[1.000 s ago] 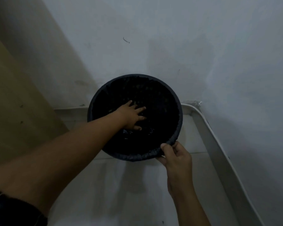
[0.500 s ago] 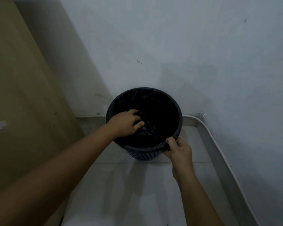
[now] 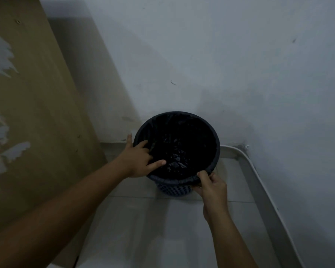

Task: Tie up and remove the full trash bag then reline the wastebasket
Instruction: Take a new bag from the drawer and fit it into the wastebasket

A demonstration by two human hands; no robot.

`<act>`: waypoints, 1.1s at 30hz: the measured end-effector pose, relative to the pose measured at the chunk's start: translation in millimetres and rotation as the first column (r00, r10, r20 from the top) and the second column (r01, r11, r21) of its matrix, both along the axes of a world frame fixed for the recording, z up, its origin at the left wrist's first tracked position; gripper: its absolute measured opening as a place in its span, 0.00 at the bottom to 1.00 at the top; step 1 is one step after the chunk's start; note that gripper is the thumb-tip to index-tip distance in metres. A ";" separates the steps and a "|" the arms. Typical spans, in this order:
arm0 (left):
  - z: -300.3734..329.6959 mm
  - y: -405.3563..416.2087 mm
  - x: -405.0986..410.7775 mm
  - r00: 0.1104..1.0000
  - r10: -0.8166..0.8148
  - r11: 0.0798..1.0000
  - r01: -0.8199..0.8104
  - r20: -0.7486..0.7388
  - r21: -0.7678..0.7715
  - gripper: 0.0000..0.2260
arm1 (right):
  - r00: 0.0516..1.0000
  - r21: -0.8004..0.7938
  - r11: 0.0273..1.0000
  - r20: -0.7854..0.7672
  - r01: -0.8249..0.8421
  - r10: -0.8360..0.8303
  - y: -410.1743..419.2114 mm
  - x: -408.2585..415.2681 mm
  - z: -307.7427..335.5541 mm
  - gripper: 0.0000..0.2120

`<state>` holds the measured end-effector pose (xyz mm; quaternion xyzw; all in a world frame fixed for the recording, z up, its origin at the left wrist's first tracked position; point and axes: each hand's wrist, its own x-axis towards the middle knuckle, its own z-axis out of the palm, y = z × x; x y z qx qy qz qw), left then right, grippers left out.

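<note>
A round blue perforated wastebasket (image 3: 172, 190) stands on the floor in the corner. A black trash bag (image 3: 182, 144) lines it, its edge folded over the rim. My left hand (image 3: 138, 159) rests on the rim's left side, fingers spread, some reaching inside and one outside along the wall. My right hand (image 3: 211, 185) pinches the folded bag edge at the near right of the rim. The bag's bottom shows crumpled black plastic.
A tan wooden panel (image 3: 31, 117) stands close on the left. White walls (image 3: 240, 74) meet behind the basket. A white cable duct (image 3: 259, 188) runs along the floor by the right wall. Pale floor tiles (image 3: 162, 229) lie in front.
My left hand has come up out of the basket's inside and onto the left rim. My view has pulled back and up. My right hand stays on the near rim.
</note>
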<state>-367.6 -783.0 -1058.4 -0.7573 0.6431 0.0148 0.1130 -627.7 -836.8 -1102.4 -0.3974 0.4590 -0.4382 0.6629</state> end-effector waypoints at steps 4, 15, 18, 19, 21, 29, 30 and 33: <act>-7.2 10.8 -1.1 0.995 -0.001 0.880 -0.046 -0.099 -0.473 0.33 | 1.000 0.019 1.000 0.004 -0.015 0.015 -4.1 -2.5 -0.6 0.06; -17.2 27.0 -27.0 -0.126 0.218 0.538 -0.812 -0.968 0.227 0.21 | 0.991 0.175 0.975 0.042 -0.133 0.128 -33.2 10.9 14.3 0.08; -10.9 23.6 -29.1 -0.244 0.134 0.507 -0.816 -0.961 0.278 0.16 | 0.981 0.256 0.948 0.102 -0.188 0.167 -36.0 7.8 17.4 0.15; -9.4 23.0 -29.5 -0.294 0.130 0.492 -0.810 -0.947 0.319 0.15 | 0.975 0.284 0.936 0.135 -0.209 0.177 -35.7 6.4 18.9 0.17; -8.5 22.4 -29.4 -0.368 0.134 0.480 -0.789 -0.920 0.385 0.15 | 0.963 0.320 0.916 0.190 -0.243 0.189 -33.7 4.5 22.7 0.17; -16.8 20.3 -25.6 -0.353 -0.017 0.444 -0.841 -0.936 0.309 0.11 | 0.953 0.417 0.870 0.249 -0.264 0.170 -32.4 3.4 28.9 0.20; -17.7 19.5 -24.5 -0.360 -0.028 0.445 -0.840 -0.933 0.310 0.11 | 0.954 0.432 0.862 0.246 -0.265 0.170 -31.9 3.8 30.7 0.20; -16.3 17.0 -24.0 -0.397 -0.053 0.455 -0.827 -0.916 0.332 0.10 | 0.954 0.453 0.856 0.267 -0.248 0.135 -32.8 5.1 35.1 0.17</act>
